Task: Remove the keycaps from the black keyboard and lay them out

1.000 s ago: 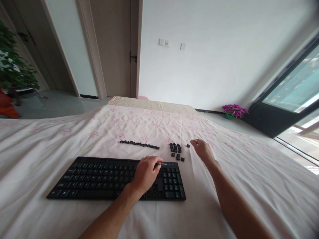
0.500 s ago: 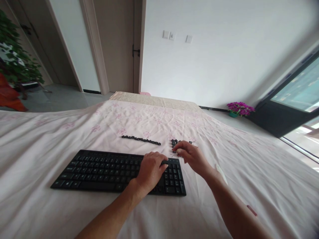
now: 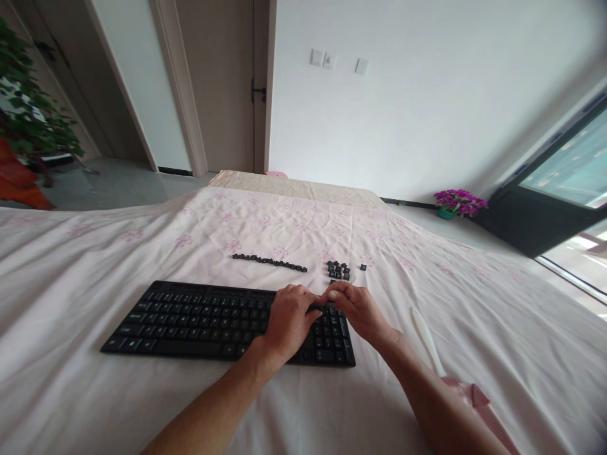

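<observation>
A black keyboard (image 3: 199, 322) lies on the patterned sheet. My left hand (image 3: 289, 319) rests over its right part, thumb and forefinger pinched near a small dark piece whose kind I cannot make out. My right hand (image 3: 358, 309) is closed in a pinch above the number pad, its fingertips meeting those of my left hand. What the right fingers hold, if anything, is hidden. Just beyond my right hand sits a cluster of loose black keycaps (image 3: 338, 271). A single keycap (image 3: 363, 267) lies to its right. Left of the cluster runs a line of black keycaps (image 3: 270, 261).
A pale pink flowered sheet (image 3: 156, 253) covers the surface. Right of my right forearm lies a white handle (image 3: 428, 338), with pink fabric (image 3: 467, 392) at its near end. Purple flowers in a pot (image 3: 459, 202) stand on the floor by the wall.
My right hand has moved back from the keycap cluster to my left fingertips, uncovering more of the cluster. My left hand stays over the keyboard. More of the white handle shows.
</observation>
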Tool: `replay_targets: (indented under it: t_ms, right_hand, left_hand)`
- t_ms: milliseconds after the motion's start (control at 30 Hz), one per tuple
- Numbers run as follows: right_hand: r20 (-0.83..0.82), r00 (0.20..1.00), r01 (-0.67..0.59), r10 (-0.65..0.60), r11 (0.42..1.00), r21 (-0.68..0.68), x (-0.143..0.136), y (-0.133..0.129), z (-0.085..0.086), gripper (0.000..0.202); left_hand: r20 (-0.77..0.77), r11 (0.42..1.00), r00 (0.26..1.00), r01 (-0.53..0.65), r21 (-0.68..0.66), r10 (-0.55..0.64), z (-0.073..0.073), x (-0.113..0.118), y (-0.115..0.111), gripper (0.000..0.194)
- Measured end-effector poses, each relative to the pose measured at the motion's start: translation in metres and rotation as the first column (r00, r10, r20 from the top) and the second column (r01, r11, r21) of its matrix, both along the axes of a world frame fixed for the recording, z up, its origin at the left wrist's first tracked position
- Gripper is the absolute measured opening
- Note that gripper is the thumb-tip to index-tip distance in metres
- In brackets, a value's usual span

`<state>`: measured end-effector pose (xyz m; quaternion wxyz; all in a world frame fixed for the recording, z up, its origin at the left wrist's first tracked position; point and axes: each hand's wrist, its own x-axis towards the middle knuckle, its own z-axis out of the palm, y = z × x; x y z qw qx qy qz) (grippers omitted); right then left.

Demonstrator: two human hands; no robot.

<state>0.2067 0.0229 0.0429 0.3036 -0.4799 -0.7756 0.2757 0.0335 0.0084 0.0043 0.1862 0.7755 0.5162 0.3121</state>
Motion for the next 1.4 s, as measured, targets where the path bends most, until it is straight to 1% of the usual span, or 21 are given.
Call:
replay_targets:
  t_ms: [133,233,333,400,467,533,600,767,900,1000,1067,1133,1200,1267,1367,1400]
  right_hand:
    - [0.000,0.998,-0.067,0.067,0.997,0.050,-0.005,-0.004,-0.009,0.030]
    - [-0.061,0.992,-0.101,0.110,0.986,0.132,-0.005,-0.006,-0.021,0.031]
    - [-0.183,0.979,-0.046,0.088,0.973,0.225,-0.003,-0.008,-0.035,0.032]
    - [-0.270,0.959,-0.010,0.081,0.967,0.256,-0.002,-0.009,-0.043,0.031]
    - [-0.338,0.935,-0.008,0.106,0.961,0.277,-0.002,-0.011,-0.048,0.030]
    - [-0.376,0.917,-0.012,0.131,0.953,0.304,-0.002,-0.012,-0.052,0.029]
    - [-0.374,0.918,-0.007,0.135,0.946,0.324,-0.001,-0.014,-0.053,0.028]
    - [-0.277,0.952,-0.023,0.126,0.938,0.346,0.002,-0.019,-0.051,0.025]
    - [-0.316,0.935,-0.024,0.161,0.918,0.395,-0.004,-0.024,-0.049,0.025]
    - [-0.352,0.929,0.033,0.113,0.924,0.382,-0.008,-0.026,-0.045,0.026]
    - [-0.369,0.927,0.087,0.065,0.920,0.382,-0.007,-0.025,-0.039,0.028]
    - [-0.307,0.952,0.139,-0.004,0.898,0.418,-0.003,-0.022,-0.030,0.030]
    - [-0.176,0.980,0.168,-0.095,0.867,0.468,0.002,-0.017,-0.020,0.027]
    - [-0.065,0.988,0.151,-0.137,0.871,0.467,0.005,-0.012,-0.012,0.023]
    - [0.011,0.999,0.045,-0.053,0.926,0.375,0.004,-0.006,-0.007,0.027]
    - [0.039,0.999,0.007,-0.023,0.935,0.354,0.003,-0.005,-0.007,0.028]
  left_hand:
    - [-0.039,1.000,0.999,0.001,0.027,0.000,-0.002,0.000,0.000,0.013]
    - [-0.060,0.999,0.998,-0.014,0.038,0.017,-0.002,0.002,0.000,0.010]
    - [-0.058,0.998,0.998,-0.022,0.051,0.025,-0.001,0.004,-0.001,0.012]
    - [-0.044,0.998,0.999,-0.029,0.056,0.032,-0.001,0.005,-0.001,0.012]
    - [-0.029,0.998,0.999,-0.036,0.058,0.038,-0.002,0.006,-0.001,0.010]
    - [-0.019,0.998,0.999,-0.038,0.059,0.039,-0.002,0.007,-0.001,0.011]
    - [-0.011,0.998,0.999,-0.038,0.057,0.039,-0.003,0.007,0.000,0.013]
    - [-0.005,0.999,1.000,-0.028,0.033,0.028,-0.002,0.006,0.001,0.015]
    - [-0.007,1.000,1.000,-0.017,0.017,0.017,-0.003,0.006,0.002,0.017]
    - [0.001,1.000,1.000,-0.023,0.020,0.023,-0.004,0.006,0.002,0.018]
    - [0.013,0.999,0.999,-0.030,0.019,0.030,-0.003,0.006,0.002,0.018]
    - [0.029,0.999,0.999,-0.038,0.016,0.038,-0.002,0.005,0.002,0.016]
    - [0.057,0.999,0.997,-0.048,0.010,0.047,-0.002,0.005,0.002,0.012]
    - [0.092,0.999,0.995,-0.049,0.001,0.049,-0.002,0.004,0.002,0.009]
    - [0.142,0.999,0.988,-0.051,-0.005,0.051,-0.004,0.004,0.002,0.011]
    - [0.154,0.999,0.987,-0.052,-0.006,0.052,-0.004,0.004,0.002,0.011]
